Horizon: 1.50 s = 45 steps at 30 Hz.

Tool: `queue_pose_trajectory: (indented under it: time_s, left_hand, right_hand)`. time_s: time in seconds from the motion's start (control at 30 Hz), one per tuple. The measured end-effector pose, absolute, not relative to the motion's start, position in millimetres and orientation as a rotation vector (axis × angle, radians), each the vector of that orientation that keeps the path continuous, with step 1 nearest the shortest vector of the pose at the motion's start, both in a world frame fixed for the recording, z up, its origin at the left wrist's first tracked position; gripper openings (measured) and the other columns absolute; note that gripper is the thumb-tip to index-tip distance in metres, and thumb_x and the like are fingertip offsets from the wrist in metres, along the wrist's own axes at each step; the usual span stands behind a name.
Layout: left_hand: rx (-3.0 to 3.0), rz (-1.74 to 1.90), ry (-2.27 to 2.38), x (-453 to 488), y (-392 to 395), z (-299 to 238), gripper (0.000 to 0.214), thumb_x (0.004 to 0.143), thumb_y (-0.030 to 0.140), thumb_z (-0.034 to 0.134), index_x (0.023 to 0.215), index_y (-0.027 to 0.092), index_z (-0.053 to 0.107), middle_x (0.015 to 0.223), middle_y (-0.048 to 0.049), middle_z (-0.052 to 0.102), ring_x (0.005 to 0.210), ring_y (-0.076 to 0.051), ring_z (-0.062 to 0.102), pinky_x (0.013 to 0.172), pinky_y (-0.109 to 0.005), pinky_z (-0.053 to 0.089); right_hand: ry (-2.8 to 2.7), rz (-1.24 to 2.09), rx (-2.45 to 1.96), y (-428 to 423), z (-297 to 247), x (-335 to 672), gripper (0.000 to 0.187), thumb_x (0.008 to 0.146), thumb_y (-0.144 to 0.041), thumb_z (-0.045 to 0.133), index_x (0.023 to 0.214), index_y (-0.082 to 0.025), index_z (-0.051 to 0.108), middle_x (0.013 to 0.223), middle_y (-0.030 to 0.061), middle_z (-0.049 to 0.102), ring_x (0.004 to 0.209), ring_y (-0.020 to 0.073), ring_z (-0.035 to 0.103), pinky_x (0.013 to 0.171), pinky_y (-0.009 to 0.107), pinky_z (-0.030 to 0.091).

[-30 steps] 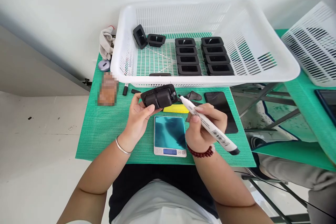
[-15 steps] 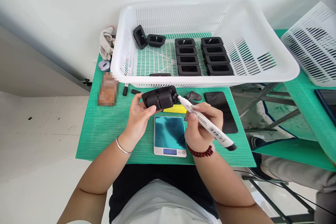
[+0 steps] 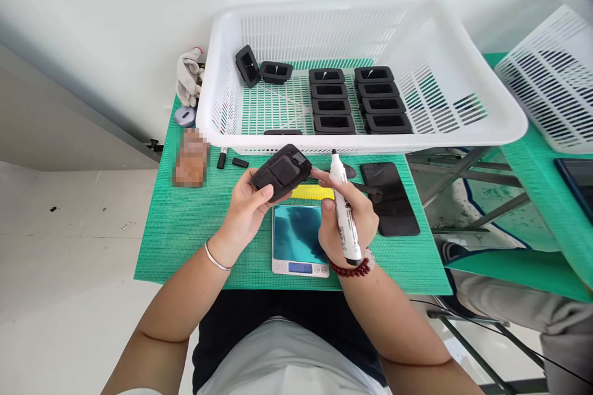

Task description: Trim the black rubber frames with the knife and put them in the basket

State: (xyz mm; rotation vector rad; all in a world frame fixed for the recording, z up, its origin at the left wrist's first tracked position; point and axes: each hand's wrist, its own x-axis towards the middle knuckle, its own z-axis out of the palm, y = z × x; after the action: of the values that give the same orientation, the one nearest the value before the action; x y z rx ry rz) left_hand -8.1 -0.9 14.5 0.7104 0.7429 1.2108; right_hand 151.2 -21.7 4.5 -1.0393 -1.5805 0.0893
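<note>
My left hand [image 3: 248, 207] grips a black moulded part [image 3: 283, 171], a small box with a flanged rim, tilted above the table. A white marker pen [image 3: 345, 213] with its black tip bare and pointing away from me rests in my right hand [image 3: 354, 216]. The right index finger reaches to the right end of the black part and seems to touch it. Beneath the hands lies a digital scale [image 3: 300, 234] with a shiny plate. Just behind it, a yellow object [image 3: 312, 191] with a ridged edge is partly covered by my hands.
A white plastic basket [image 3: 370, 141] holds several similar black parts [image 3: 333, 106]. At the right lies a black phone [image 3: 393, 197]; a black cap [image 3: 239, 162] and another marker [image 3: 222, 158] are at the left. Beyond the table's right side, a person's leg [image 3: 504, 302] shows.
The marker tip has come away from the black part and swung upright. My right index finger now extends to the part, which has turned in my left hand.
</note>
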Motion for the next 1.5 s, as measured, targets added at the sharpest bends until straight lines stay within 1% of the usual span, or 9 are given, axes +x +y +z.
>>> queue_pose_trajectory:
  time_s: [0.13,0.23,0.33,0.4,0.53,0.7,0.8,1.27,1.5]
  left_hand:
    - [0.778,1.18,0.761,-9.5,-0.3,13.9,0.04,0.065,0.037,0.081,0.09,0.02,0.056,0.095,-0.0039,0.067,0.086,-0.02,0.068,0.079,-0.037,0.058]
    - [0.839,1.127,0.776,-10.2,-0.1,12.0,0.045,0.061,0.032,0.084,0.097,0.02,0.059,0.088,-0.0031,0.069,0.081,-0.019,0.068,0.073,-0.033,0.058]
    - [0.903,1.041,0.763,-9.9,-1.6,10.8,0.053,0.061,0.025,0.084,0.108,0.021,0.06,0.091,-0.0037,0.071,0.085,-0.02,0.069,0.075,-0.033,0.058]
    - [0.937,1.051,0.76,-9.0,-3.1,10.1,0.053,0.061,0.022,0.084,0.108,0.022,0.06,0.093,-0.003,0.071,0.087,-0.019,0.068,0.077,-0.032,0.058]
    - [0.972,1.156,0.812,-7.0,-4.6,8.3,0.053,0.059,0.018,0.085,0.103,0.024,0.058,0.097,-0.0009,0.07,0.089,-0.017,0.067,0.076,-0.027,0.057]
    - [0.965,1.245,0.862,-5.5,-3.3,8.4,0.053,0.057,0.02,0.086,0.1,0.024,0.056,0.096,0.0004,0.067,0.089,-0.015,0.065,0.077,-0.027,0.056]
    - [0.956,1.255,0.864,-5.5,-3.0,9.2,0.05,0.058,0.022,0.086,0.098,0.024,0.055,0.092,0.0013,0.067,0.086,-0.014,0.066,0.075,-0.026,0.056]
    - [0.902,1.213,0.826,-4.1,-4.5,8.7,0.05,0.06,0.021,0.085,0.101,0.024,0.056,0.094,0.0002,0.069,0.088,-0.016,0.067,0.077,-0.029,0.056]
    - [0.908,1.235,0.835,-6.0,-2.9,8.4,0.047,0.062,0.022,0.084,0.101,0.024,0.056,0.092,0.0006,0.068,0.085,-0.014,0.066,0.074,-0.027,0.056]
  right_hand:
    - [-1.519,0.109,-1.061,-24.3,-2.0,150.9,0.039,0.09,-0.02,0.051,0.127,-0.031,0.05,0.116,0.0022,0.068,0.105,0.0231,0.067,0.079,0.041,0.059]
    - [-1.511,0.15,-1.079,-24.4,-3.3,151.3,0.035,0.092,-0.023,0.05,0.126,-0.031,0.05,0.116,0.0027,0.068,0.106,0.024,0.066,0.078,0.041,0.059]
    - [-1.53,0.207,-1.064,-22.8,-0.9,152.0,0.033,0.094,-0.026,0.047,0.126,-0.031,0.049,0.118,0.0046,0.067,0.106,0.024,0.066,0.076,0.04,0.058]
    - [-1.522,0.182,-1.027,-21.4,1.3,153.2,0.034,0.095,-0.029,0.046,0.128,-0.031,0.047,0.117,0.0049,0.066,0.102,0.023,0.066,0.077,0.04,0.057]
    - [-1.527,0.017,-1.025,-21.0,5.3,156.4,0.032,0.093,-0.037,0.047,0.124,-0.03,0.053,0.1,0.0038,0.063,0.085,0.0193,0.064,0.071,0.037,0.054]
    - [-1.556,-0.004,-1.069,-25.2,10.8,156.2,0.016,0.089,-0.025,0.051,0.1,-0.024,0.062,0.071,-0.0002,0.061,0.064,0.0152,0.056,0.065,0.035,0.045]
    - [-1.59,0.02,-1.04,-25.2,13.9,154.1,0.012,0.087,-0.022,0.052,0.094,-0.023,0.062,0.064,-0.0019,0.059,0.057,0.0134,0.052,0.063,0.034,0.041]
    - [-1.621,0.005,-1.089,-24.1,14.4,151.3,0.015,0.083,-0.014,0.056,0.093,-0.023,0.063,0.071,-0.0008,0.066,0.062,0.0141,0.055,0.065,0.034,0.043]
    - [-1.544,0.093,-1.07,-23.8,11.4,157.0,0.014,0.085,-0.018,0.054,0.093,-0.024,0.064,0.067,-0.0014,0.064,0.059,0.0142,0.052,0.063,0.034,0.044]
